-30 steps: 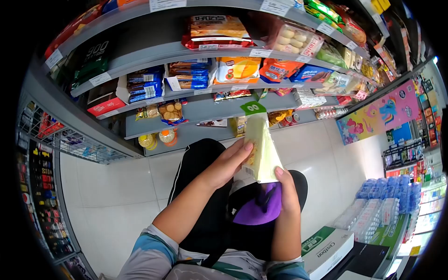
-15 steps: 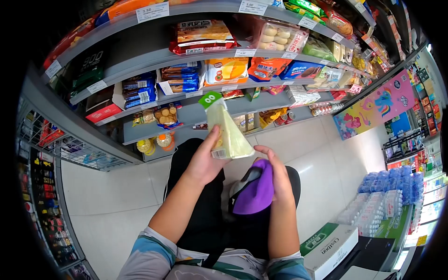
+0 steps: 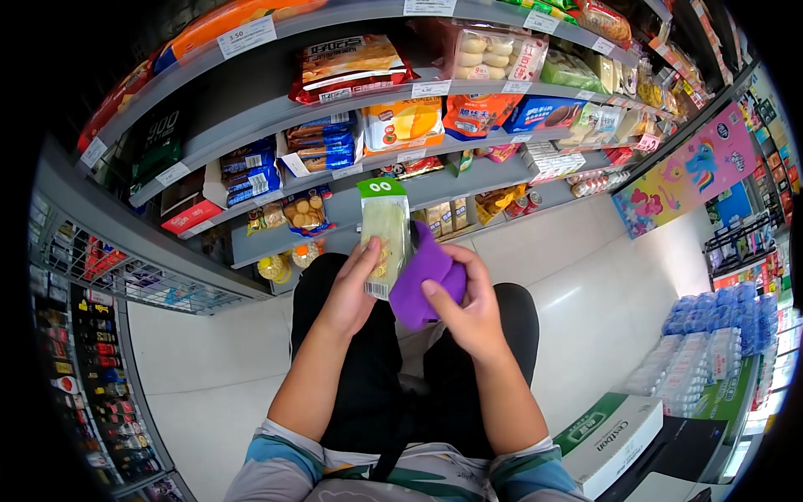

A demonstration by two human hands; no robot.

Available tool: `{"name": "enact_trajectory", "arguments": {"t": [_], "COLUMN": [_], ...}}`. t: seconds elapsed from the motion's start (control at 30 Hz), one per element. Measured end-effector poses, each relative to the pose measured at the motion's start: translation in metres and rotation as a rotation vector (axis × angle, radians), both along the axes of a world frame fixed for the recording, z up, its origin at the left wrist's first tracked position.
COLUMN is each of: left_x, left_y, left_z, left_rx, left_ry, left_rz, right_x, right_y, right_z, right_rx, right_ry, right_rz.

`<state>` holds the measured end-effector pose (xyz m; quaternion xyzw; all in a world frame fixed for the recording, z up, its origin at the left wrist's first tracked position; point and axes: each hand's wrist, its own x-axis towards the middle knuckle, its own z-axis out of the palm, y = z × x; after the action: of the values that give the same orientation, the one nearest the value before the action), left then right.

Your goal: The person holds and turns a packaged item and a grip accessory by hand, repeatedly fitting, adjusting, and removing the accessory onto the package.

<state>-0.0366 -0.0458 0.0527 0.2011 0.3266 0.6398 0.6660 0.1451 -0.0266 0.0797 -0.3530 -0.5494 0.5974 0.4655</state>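
My left hand (image 3: 355, 289) grips a pale yellow-green snack package (image 3: 385, 230) with a bright green top flap and a barcode near its lower end. The package stands roughly upright in front of the shelves. My right hand (image 3: 470, 303) is closed around a purple cloth (image 3: 410, 290), thumb pressed on its front. The cloth touches or overlaps the package's right edge; I cannot tell which. A dark part shows at the cloth's upper edge. Both hands are above my knees.
Shelves of packaged snacks (image 3: 355, 67) curve across the front. Blue-wrapped bars (image 3: 318, 146) and bagged round biscuits (image 3: 307, 211) sit lower down. A wire basket (image 3: 142, 263) is at left. A Cestbon box (image 3: 611, 439) and stacked water bottles (image 3: 694, 360) stand at right.
The package has turned from tilted to nearly upright and moved slightly left. My right hand has raised the purple cloth from near my knee to the package's side.
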Motion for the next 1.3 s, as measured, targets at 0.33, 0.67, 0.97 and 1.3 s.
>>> {"name": "enact_trajectory", "arguments": {"t": [0.33,0.67,0.97,1.3], "left_x": [-0.006,0.000,-0.008,-0.001], "left_y": [-0.001,0.007,0.010,0.006], "left_z": [-0.004,-0.004,-0.005,-0.006], "left_rx": [-0.027,-0.025,-0.017,-0.013], "left_ry": [0.159,0.065,-0.150,-0.022], "left_rz": [-0.231,-0.066,-0.107,0.060], "right_x": [0.007,0.010,0.007,0.012], "right_y": [0.015,0.012,0.010,0.008], "right_z": [-0.009,0.009,-0.001,-0.007], "right_rx": [0.163,0.520,0.422,0.095], "right_ry": [-0.159,-0.408,-0.486,-0.315], "right_rz": [-0.091,0.154,0.037,0.127]}}
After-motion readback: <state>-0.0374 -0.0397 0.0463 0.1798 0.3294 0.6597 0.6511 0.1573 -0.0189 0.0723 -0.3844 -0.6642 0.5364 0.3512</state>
